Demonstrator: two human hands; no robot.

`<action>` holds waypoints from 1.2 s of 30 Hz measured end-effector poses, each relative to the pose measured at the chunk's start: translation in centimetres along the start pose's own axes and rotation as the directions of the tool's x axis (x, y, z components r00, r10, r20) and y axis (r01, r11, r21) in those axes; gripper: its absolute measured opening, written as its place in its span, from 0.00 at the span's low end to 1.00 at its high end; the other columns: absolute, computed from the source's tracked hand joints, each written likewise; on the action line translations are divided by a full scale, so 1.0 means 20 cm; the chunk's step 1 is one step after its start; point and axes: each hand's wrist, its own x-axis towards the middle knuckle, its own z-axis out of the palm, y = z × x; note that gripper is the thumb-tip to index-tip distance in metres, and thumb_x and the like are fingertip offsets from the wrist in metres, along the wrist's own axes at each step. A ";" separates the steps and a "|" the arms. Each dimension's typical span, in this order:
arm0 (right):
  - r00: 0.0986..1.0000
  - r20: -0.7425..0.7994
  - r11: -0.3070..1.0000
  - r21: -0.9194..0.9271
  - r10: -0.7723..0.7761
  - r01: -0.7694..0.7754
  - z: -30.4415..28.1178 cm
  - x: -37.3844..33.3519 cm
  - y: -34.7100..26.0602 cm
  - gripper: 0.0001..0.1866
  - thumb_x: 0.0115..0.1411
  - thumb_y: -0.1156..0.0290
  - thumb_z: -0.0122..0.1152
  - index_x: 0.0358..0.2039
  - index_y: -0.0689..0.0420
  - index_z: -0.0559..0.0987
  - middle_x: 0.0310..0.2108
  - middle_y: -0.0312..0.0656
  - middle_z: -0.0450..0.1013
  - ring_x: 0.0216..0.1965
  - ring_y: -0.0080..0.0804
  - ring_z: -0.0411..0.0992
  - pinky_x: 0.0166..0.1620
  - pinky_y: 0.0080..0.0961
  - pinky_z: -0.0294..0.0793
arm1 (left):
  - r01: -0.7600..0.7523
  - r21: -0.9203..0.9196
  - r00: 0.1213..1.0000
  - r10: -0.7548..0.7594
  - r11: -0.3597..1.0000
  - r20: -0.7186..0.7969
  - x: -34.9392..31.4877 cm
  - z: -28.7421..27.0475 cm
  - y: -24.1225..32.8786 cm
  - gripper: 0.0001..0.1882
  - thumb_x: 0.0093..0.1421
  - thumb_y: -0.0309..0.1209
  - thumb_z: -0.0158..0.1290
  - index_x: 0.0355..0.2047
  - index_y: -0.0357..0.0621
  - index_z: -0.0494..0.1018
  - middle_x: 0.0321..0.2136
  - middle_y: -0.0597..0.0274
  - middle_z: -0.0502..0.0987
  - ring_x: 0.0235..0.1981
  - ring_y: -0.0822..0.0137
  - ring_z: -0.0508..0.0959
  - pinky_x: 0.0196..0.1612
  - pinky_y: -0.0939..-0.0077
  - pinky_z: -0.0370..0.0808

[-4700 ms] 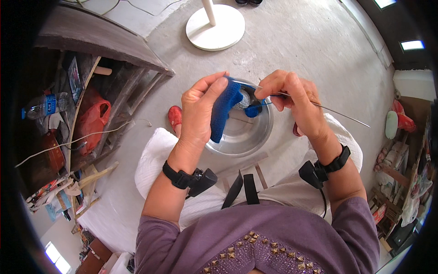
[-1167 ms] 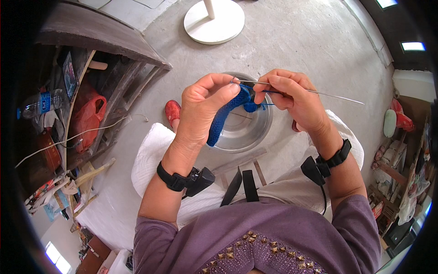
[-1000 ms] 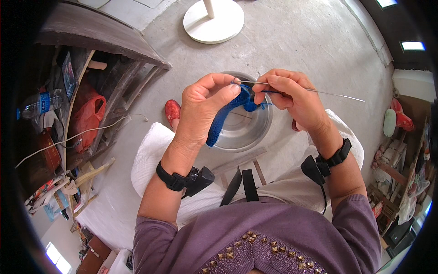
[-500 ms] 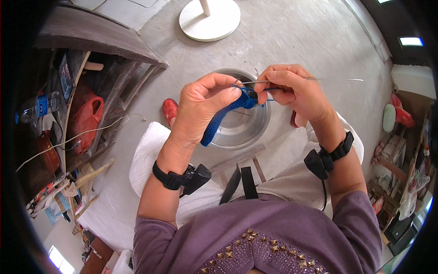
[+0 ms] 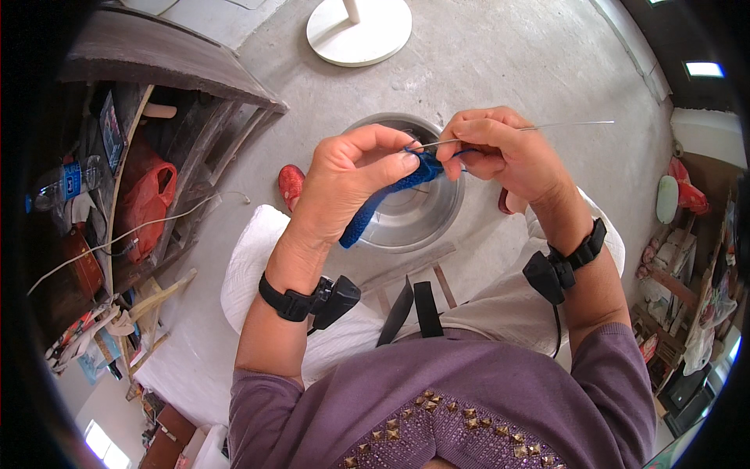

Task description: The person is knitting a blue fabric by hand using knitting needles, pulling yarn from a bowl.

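Note:
A strip of blue knitting (image 5: 364, 219) hangs from my left hand (image 5: 332, 180), whose thumb and forefinger pinch its upper edge. My right hand (image 5: 504, 148) is closed round a thin metal knitting needle (image 5: 574, 125). One end of that needle meets the knitting at my left fingertips; its other end sticks out past my right knuckles. Blue yarn (image 5: 466, 152) runs from the work to my right fingers. Both hands are raised over a metal basin (image 5: 441, 215). Any second needle inside the knitting is hard to make out.
A wooden cabinet (image 5: 180, 62) on the left holds a red plastic bag (image 5: 150, 195) and a clear bottle (image 5: 74, 180). A round white stand base (image 5: 367, 43) is ahead on the concrete floor. Mixed clutter (image 5: 680, 289) lines the right side. A black device is strapped to each wrist.
The needle has tilted, its free right end rising and shifting slightly left. Near my fingertips the knitting's upper edge looks bunched differently. Both hands keep nearly the same place.

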 end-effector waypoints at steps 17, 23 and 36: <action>0.990 -0.038 0.941 0.308 -0.134 0.139 0.08 0.06 0.17 0.17 0.66 0.58 0.54 0.42 0.58 0.82 0.19 0.26 0.63 0.18 0.11 0.50 0.22 0.12 0.46 | -0.075 -0.277 0.995 0.056 0.958 -0.077 0.01 0.02 -0.01 0.12 0.63 0.29 0.56 0.44 0.36 0.77 0.36 0.61 0.81 0.36 0.75 0.80 0.41 0.82 0.78; 0.989 -0.024 0.924 0.354 -0.143 0.142 0.08 0.06 0.16 0.18 0.67 0.58 0.53 0.42 0.60 0.82 0.17 0.24 0.57 0.18 0.11 0.48 0.21 0.14 0.44 | -0.104 -0.242 0.991 0.079 0.965 -0.110 0.01 0.01 -0.01 0.12 0.63 0.30 0.56 0.45 0.37 0.78 0.36 0.61 0.81 0.36 0.75 0.80 0.41 0.83 0.79; 0.990 -0.047 0.975 0.170 -0.135 0.141 0.08 0.04 0.14 0.17 0.67 0.61 0.52 0.41 0.60 0.82 0.16 0.22 0.54 0.18 0.12 0.47 0.23 0.16 0.44 | -0.103 -0.273 0.982 0.053 0.956 -0.183 0.01 0.00 -0.01 0.11 0.61 0.29 0.58 0.43 0.38 0.78 0.35 0.61 0.81 0.34 0.75 0.80 0.40 0.83 0.78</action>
